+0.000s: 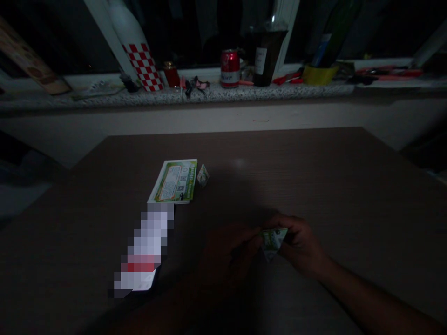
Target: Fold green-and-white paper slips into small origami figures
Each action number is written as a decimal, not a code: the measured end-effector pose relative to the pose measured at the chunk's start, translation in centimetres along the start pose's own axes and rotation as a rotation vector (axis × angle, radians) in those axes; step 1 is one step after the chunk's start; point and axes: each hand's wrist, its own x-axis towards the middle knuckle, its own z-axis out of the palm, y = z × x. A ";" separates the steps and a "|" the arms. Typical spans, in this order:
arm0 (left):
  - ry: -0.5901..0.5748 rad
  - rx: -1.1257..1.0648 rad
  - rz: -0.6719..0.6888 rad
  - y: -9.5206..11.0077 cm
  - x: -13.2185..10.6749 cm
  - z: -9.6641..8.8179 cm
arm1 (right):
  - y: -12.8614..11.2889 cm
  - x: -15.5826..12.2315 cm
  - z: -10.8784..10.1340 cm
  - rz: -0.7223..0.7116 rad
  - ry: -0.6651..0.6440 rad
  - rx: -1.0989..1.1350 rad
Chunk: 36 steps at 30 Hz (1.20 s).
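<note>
Between my two hands is a small folded piece of printed paper (273, 239), green and white, shaped like a triangle with its point downward. My right hand (302, 242) grips its right side, the fingers bent behind it. On the other side, my left hand (232, 246) pinches the left corner; much of this hand is lost in shadow. Another small folded paper piece (203, 176) stands on the table, just right of a stack of green printed sheets (176, 181). Left of my left hand lies a phone (146, 251) with a lit, pixelated screen.
The brown table (314, 177) ends below a granite windowsill (202, 95). On the sill are a red can (230, 70), a checkered bottle (141, 60), a dark labelled bottle (267, 58), a green bottle (331, 39) by a yellow roll (319, 74), and red-handled tools (391, 73).
</note>
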 end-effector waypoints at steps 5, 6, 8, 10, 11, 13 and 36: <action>-0.020 -0.164 -0.180 -0.5 0.0 -0.1 | 0.1 0.3 0.1 0.098 -0.095 0.236; -0.034 -0.195 -0.214 -0.6 -0.1 -0.2 | 0.1 0.3 0.2 0.137 -0.122 0.283; -0.063 -0.192 -0.202 -0.7 -0.2 -0.4 | 0.2 0.4 0.3 0.228 -0.168 0.364; -0.099 -0.118 -0.131 -0.7 -0.3 -0.6 | 0.4 0.3 0.5 0.335 -0.205 0.442; -0.122 -0.078 -0.097 -0.6 -0.3 -0.7 | 0.5 0.2 0.6 0.396 -0.219 0.479; -0.161 -0.021 -0.049 -0.5 -0.3 -0.8 | 0.9 -0.1 0.7 0.491 -0.229 0.534; -0.204 -0.424 -0.367 -0.8 -0.1 0.7 | -0.4 -0.3 1.4 0.284 -0.332 0.133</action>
